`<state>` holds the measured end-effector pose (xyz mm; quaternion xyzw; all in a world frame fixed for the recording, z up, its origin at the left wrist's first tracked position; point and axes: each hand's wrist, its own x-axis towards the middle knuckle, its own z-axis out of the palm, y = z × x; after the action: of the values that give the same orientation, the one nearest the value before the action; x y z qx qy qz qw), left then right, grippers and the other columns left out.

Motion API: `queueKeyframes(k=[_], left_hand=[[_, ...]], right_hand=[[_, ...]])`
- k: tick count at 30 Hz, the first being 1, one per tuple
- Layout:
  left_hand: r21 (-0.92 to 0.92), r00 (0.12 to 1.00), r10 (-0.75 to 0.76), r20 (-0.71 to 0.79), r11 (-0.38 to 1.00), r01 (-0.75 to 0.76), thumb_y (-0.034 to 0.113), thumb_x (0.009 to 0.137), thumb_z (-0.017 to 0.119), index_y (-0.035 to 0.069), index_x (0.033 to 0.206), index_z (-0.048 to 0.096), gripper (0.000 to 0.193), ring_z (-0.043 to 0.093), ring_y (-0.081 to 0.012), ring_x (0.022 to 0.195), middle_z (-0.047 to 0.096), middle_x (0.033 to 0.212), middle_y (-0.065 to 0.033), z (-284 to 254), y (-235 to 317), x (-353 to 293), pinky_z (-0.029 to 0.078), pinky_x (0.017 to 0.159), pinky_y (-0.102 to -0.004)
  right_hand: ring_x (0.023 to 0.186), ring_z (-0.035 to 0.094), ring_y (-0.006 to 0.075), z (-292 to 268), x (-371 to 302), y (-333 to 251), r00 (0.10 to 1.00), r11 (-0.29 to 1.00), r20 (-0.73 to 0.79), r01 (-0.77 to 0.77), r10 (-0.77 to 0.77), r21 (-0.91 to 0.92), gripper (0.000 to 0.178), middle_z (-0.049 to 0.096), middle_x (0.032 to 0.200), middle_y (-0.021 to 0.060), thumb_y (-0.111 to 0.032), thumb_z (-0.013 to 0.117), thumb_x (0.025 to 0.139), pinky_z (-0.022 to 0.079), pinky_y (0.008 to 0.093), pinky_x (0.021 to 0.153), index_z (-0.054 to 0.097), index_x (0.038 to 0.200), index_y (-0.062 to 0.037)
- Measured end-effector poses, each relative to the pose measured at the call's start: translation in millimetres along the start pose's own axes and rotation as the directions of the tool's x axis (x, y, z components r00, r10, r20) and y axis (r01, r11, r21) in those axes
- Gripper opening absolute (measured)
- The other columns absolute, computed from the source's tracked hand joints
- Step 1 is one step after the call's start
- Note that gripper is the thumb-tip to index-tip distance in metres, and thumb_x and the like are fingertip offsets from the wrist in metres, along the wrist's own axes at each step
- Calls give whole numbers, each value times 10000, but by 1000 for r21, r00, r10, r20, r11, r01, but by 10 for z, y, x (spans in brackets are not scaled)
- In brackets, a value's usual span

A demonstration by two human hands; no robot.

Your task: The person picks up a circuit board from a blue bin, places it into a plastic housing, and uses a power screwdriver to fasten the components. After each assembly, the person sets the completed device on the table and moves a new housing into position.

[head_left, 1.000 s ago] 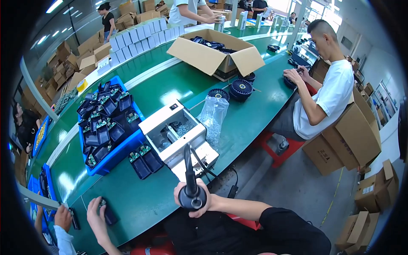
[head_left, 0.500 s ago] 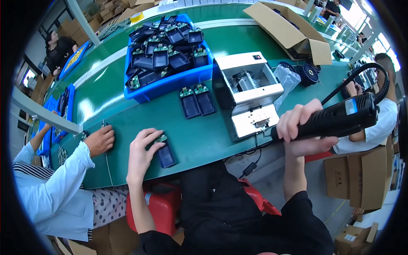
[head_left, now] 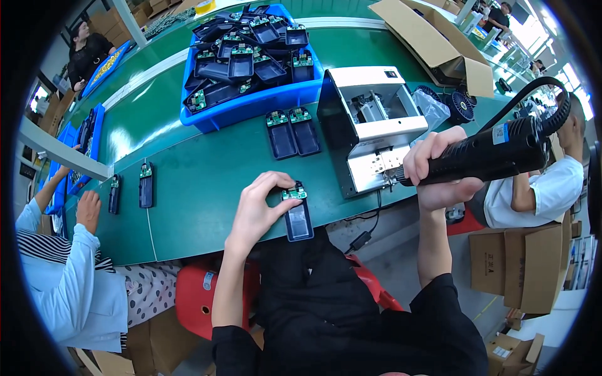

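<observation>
Near the table's front edge, my left hand pinches a dark blue plastic housing by its far end, thumb and fingers on either side of a small green circuit board. The housing's open side faces up. My right hand is wrapped round a black corded electric screwdriver, held nearly level. Its tip points left, at the front outlet of a black-and-white screw feeder; whether they touch I cannot tell. Two more housings with boards, a left one and a right one, lie side by side left of the feeder.
A blue bin heaped with similar housings stands behind. At the left, a co-worker's hand is beside two housings. An open carton and black spools are at the back right. Another person sits at the right.
My left hand has moved right with the housing. The screwdriver's tip has come closer to the feeder's outlet. The co-worker's hand has drawn back left, leaving a housing on the table.
</observation>
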<state>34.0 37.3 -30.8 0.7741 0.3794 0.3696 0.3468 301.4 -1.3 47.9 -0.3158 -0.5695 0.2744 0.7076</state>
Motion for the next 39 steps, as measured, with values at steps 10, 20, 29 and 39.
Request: queueKeyframes(k=[10,20,29,39], left_hand=[[-37,997,75,26,997,-74,20,677,804,-7,877,618,274,645,-258,922,666,949,-112,255,22,12,507,837,-335],[-59,998,50,48,997,-47,26,683,792,12,880,596,279,625,-278,933,647,953,-107,507,190,-96,502,814,-352],[29,997,71,38,997,-72,44,694,775,36,934,574,313,594,-287,940,607,938,-80,486,291,-115,499,779,-381],[42,995,82,56,996,-84,45,690,773,34,939,570,322,591,-290,947,606,942,-83,473,301,-102,498,778,-384]], right_hand=[[422,432,95,-20,-105,-8,999,994,14,-47,46,94,771,431,563,8,-837,484,764,400,222,396,380,866,-80],[436,461,109,549,-377,18,982,955,155,-149,112,258,840,439,562,7,-873,535,674,407,230,412,384,871,-70],[471,473,102,576,-472,272,947,968,284,-196,146,156,870,465,606,16,-885,526,646,408,216,446,384,914,-70],[485,478,93,536,-476,320,935,966,317,-214,160,143,868,470,629,15,-888,513,653,411,213,461,386,921,-71]])
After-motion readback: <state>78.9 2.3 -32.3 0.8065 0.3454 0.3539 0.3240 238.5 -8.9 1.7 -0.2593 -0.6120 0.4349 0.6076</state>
